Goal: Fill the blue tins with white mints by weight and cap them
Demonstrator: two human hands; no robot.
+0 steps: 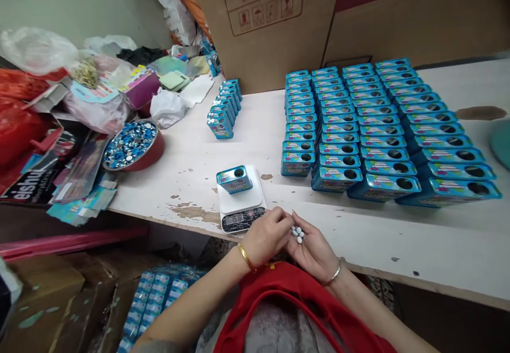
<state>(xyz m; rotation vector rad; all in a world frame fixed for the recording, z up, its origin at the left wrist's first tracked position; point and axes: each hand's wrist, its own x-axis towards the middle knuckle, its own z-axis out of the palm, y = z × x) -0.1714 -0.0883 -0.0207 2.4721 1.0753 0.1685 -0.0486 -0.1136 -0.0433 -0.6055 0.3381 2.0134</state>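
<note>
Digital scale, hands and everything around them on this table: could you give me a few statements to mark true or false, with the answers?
1. A blue tin stands on the digital scale. True.
2. The person's left hand has a gold bangle at its wrist. True.
3. Small white pieces lie in a heap on the scale. False: they rest in the palm of the right hand.
4. The red bowl stands to the right of the scale, as pictured. False: it stands to the left of it.
5. The large group of tins at the right of the picture is set out in four columns. True.
</note>
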